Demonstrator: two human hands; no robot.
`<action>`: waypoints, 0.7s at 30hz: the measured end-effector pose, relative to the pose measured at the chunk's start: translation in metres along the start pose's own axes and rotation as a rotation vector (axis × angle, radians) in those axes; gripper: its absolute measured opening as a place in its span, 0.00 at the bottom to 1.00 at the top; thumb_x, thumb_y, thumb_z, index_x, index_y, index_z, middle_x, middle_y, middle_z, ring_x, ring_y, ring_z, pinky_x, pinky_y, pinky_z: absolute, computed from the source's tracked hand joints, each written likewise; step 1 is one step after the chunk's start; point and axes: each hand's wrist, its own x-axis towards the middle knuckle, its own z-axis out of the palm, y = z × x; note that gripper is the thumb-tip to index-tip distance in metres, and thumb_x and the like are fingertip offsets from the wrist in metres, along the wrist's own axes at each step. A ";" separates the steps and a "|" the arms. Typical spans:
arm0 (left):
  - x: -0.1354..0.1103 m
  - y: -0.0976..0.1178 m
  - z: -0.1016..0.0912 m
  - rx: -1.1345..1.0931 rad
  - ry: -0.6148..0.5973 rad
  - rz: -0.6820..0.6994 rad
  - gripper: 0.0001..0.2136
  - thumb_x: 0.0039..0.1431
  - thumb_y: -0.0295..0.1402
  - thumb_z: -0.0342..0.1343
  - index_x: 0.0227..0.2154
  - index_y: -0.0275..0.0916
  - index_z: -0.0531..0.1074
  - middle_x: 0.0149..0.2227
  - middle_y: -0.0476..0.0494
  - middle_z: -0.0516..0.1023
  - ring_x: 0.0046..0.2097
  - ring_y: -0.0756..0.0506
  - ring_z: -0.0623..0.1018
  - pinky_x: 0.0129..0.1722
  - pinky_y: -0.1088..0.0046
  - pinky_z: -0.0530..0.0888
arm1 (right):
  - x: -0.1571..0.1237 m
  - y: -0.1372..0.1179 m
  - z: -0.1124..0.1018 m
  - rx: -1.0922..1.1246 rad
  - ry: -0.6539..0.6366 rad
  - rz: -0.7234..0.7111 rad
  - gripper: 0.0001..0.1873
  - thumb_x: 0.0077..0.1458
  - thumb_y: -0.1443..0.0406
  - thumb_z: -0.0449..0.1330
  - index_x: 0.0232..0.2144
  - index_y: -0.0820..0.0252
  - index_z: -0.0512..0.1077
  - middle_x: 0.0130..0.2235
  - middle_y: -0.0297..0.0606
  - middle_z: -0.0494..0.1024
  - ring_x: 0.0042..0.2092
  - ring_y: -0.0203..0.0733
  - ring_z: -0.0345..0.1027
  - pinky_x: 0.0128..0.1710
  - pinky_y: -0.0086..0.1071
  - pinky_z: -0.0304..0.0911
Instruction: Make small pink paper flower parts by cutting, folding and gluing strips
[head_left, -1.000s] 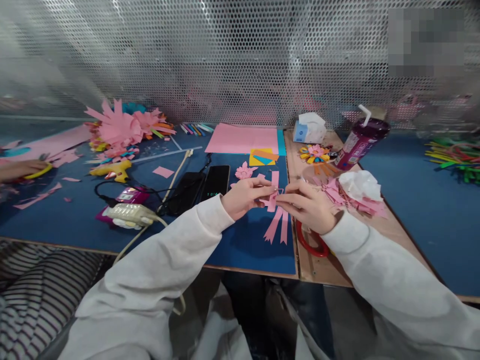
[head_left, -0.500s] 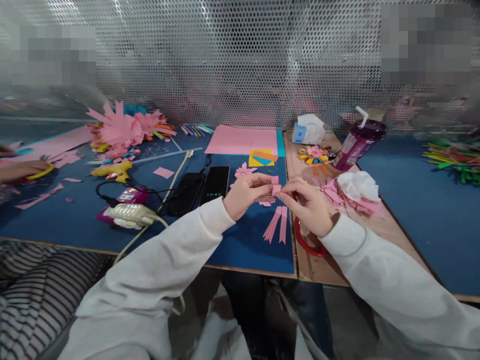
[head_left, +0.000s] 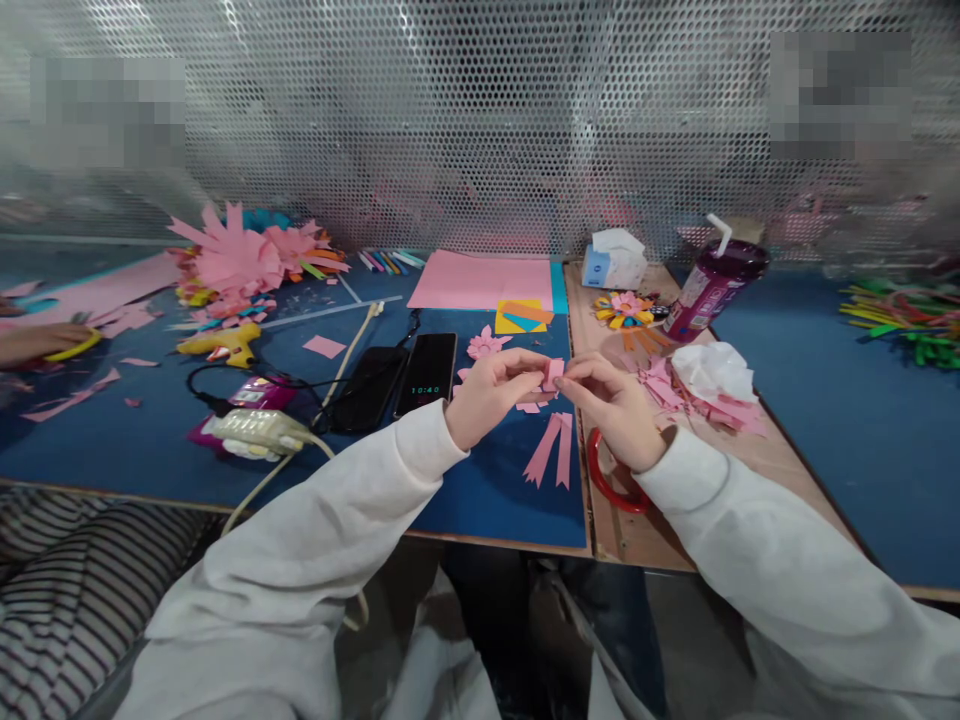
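Note:
Between my two hands is a small strip of pink paper (head_left: 553, 373), bent or rolled at its end. My left hand (head_left: 491, 391) pinches its left side, and my right hand (head_left: 613, 402) grips its right side with thumb and fingertips. Just below them on the blue table lie two notched pink paper ribbons (head_left: 550, 452). Behind my left hand sits a pink paper flower (head_left: 487, 342). Under my right wrist a red ring-like handle (head_left: 611, 487) partly shows; the rest of it is hidden.
Left of my hands lie two phones (head_left: 427, 372), a power strip (head_left: 259, 432) with cables and a yellow glue gun (head_left: 229, 343). A purple cup (head_left: 709, 292) with a straw, a tissue box (head_left: 613, 262) and pink scraps (head_left: 724, 410) stand right. A co-worker's hand (head_left: 45, 343) holds yellow-handled scissors.
The pink strip's upper end, which stood up between my fingers, is now folded down into a more compact shape. My hands stay almost in place.

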 end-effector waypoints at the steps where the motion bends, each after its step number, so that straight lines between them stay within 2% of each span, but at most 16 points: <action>1: 0.000 0.000 0.000 0.008 0.001 -0.001 0.09 0.48 0.29 0.58 0.34 0.34 0.73 0.34 0.44 0.77 0.37 0.47 0.78 0.43 0.64 0.78 | 0.000 0.000 0.000 0.000 0.001 0.010 0.09 0.51 0.58 0.62 0.26 0.57 0.70 0.33 0.36 0.70 0.37 0.39 0.65 0.38 0.35 0.61; 14: -0.001 0.001 -0.002 0.109 -0.012 -0.005 0.10 0.49 0.30 0.59 0.35 0.33 0.72 0.34 0.44 0.77 0.37 0.47 0.79 0.44 0.62 0.77 | 0.001 -0.001 -0.001 0.023 -0.024 0.065 0.10 0.50 0.57 0.62 0.26 0.57 0.70 0.32 0.35 0.70 0.35 0.38 0.64 0.36 0.35 0.59; 21: -0.002 0.001 -0.001 0.137 -0.023 0.013 0.06 0.48 0.28 0.59 0.31 0.34 0.72 0.31 0.46 0.77 0.36 0.47 0.79 0.43 0.64 0.77 | 0.002 -0.003 -0.001 0.035 -0.033 0.095 0.12 0.49 0.56 0.62 0.24 0.58 0.69 0.30 0.34 0.69 0.34 0.37 0.63 0.36 0.34 0.59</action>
